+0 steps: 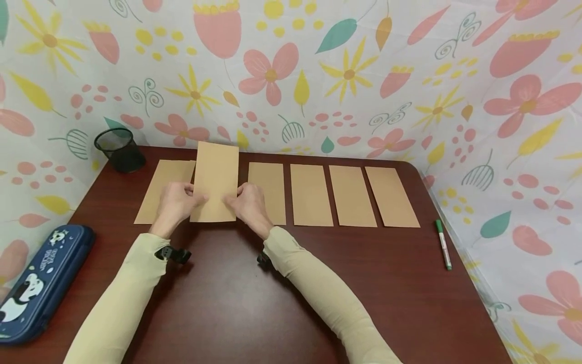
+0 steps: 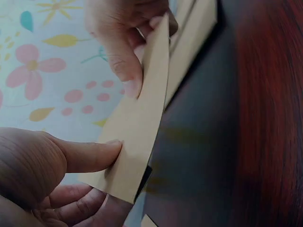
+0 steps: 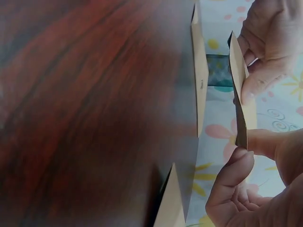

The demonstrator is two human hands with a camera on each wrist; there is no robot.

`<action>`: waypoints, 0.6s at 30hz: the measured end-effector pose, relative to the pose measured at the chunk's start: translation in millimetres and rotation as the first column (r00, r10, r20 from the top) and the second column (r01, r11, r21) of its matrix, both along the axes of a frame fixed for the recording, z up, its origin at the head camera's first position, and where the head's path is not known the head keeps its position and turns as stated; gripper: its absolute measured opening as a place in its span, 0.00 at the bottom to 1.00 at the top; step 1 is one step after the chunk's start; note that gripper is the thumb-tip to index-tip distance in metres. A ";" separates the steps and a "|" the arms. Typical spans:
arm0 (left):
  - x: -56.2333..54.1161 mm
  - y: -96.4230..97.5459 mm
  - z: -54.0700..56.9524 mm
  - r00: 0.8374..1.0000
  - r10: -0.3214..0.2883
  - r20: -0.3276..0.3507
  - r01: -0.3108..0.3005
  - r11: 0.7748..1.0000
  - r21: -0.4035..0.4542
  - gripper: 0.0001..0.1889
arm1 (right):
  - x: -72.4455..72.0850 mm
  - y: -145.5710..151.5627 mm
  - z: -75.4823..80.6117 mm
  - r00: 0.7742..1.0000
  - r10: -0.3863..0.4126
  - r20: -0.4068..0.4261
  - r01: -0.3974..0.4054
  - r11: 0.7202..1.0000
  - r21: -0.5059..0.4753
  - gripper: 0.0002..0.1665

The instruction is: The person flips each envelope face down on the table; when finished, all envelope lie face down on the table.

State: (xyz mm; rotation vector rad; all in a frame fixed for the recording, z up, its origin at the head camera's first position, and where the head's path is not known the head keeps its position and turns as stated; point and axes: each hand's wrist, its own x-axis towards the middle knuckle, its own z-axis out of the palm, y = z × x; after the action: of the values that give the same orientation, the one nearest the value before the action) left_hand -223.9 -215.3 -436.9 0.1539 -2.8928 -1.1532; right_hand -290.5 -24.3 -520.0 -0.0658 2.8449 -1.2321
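Note:
A rectangular brown kraft-paper card (image 1: 215, 174) is raised off the table, between both hands. My left hand (image 1: 175, 206) pinches its lower left edge, thumb on the face towards me. Opposite, my right hand (image 1: 251, 206) pinches the right edge, also thumb in front. In the left wrist view the held card (image 2: 137, 123) looks slightly bowed. Another brown card (image 1: 156, 202) lies left of it, partly behind the left hand. To the right, several matching cards lie in a row, the nearest (image 1: 270, 189) partly covered by the right hand. A small dark mark shows on one lying card (image 3: 200, 80).
A black mesh pen holder (image 1: 123, 154) stands at the back left corner. At the left edge lies a blue pencil case (image 1: 45, 278) with a panda print. A green-capped marker (image 1: 443, 245) lies near the right edge. Patterned cloth (image 1: 345, 116) hangs behind the dark table (image 1: 236, 298).

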 end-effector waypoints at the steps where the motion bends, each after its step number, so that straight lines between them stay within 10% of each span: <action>1: -2.0 0.7 -1.6 1.000 0.001 0.007 -0.001 1.000 -0.025 0.22 | -0.6 -0.1 -0.7 1.000 0.002 0.007 -0.002 1.000 0.009 0.23; 10: -17.2 5.0 -20.0 0.996 0.023 0.084 -0.017 0.997 -0.070 0.23 | 35.3 -1.2 52.0 0.992 -0.015 0.123 0.017 1.000 -0.012 0.30; 18: -53.0 -15.5 -68.2 0.996 0.003 0.090 0.005 0.995 -0.098 0.21 | 22.0 -5.0 41.8 0.987 0.002 0.164 -0.014 0.997 0.074 0.13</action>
State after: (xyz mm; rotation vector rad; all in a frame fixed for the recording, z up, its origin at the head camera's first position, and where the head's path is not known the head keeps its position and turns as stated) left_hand -276.8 -230.8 -505.1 0.2075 -3.0204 -1.0274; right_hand -268.6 -29.2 -478.2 0.0251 2.7426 -1.0746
